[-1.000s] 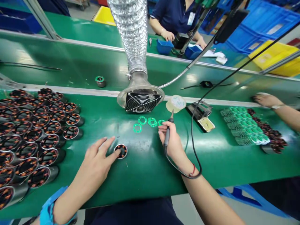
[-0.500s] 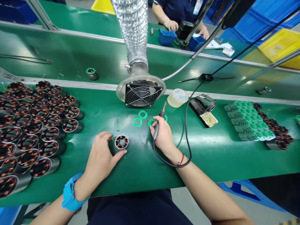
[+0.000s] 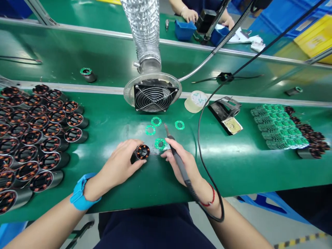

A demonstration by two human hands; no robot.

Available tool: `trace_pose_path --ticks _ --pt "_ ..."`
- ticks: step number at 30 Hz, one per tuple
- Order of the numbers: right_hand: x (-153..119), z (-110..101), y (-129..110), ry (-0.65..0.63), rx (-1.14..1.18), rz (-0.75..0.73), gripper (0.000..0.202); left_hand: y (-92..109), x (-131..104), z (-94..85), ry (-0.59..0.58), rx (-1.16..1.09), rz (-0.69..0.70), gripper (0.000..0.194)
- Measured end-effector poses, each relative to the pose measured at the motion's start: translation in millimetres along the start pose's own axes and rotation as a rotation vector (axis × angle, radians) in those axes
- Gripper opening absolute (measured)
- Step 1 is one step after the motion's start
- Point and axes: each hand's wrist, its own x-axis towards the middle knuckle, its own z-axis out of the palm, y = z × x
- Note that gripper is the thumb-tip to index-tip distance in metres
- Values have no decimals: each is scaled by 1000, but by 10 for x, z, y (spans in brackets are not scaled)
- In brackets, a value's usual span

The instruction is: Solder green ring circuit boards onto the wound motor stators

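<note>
My left hand [image 3: 124, 157] is closed around a motor stator [image 3: 142, 152], a dark metal cylinder with copper windings, its open end tilted up. In my right hand [image 3: 185, 160] lies a soldering iron [image 3: 177, 160], tip pointing away from me. At the fingertips of that same hand is a green ring-shaped circuit board [image 3: 160, 144], close to the stator's right side; the exact grip on it is partly hidden. Beyond the hands lie three more ring boards: one board [image 3: 156, 121], a second board [image 3: 150, 130] and a third board [image 3: 179, 125].
Rows of stators [image 3: 38, 138] fill the left. A fume duct with fan [image 3: 155, 98] hangs ahead. Right of it are a pale round block [image 3: 196, 101] and a soldering iron stand [image 3: 225, 114]. Stacked boards [image 3: 281, 128] stand far right. Another person's hands [image 3: 190, 15] work opposite.
My left hand has closed on the stator and shifted it right, tilting it. My right hand has brought one ring board nearer to the stator, and the soldering iron has swung lower.
</note>
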Motion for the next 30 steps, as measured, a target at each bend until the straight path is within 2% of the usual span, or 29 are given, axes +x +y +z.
trace_pose_path --ticks 3,5,9,13,18,30 --pt "-106 -88 33 133 28 24 23 64 102 8 -61 200 150 27" --pt "-188 -111 91 226 62 82 17 80 145 49 -79 247 198 30" --pt "-332 -115 209 335 154 168 11 61 151 147 -13 110 140 33" --pt "-383 -111 242 329 219 206 12 33 134 195 45 24 93 33" --pt "-367 -90 246 283 242 260 15 27 144 220 66 56 131 34" --pt "-394 -80 284 261 233 234 15 40 150 220 116 102 158 32"
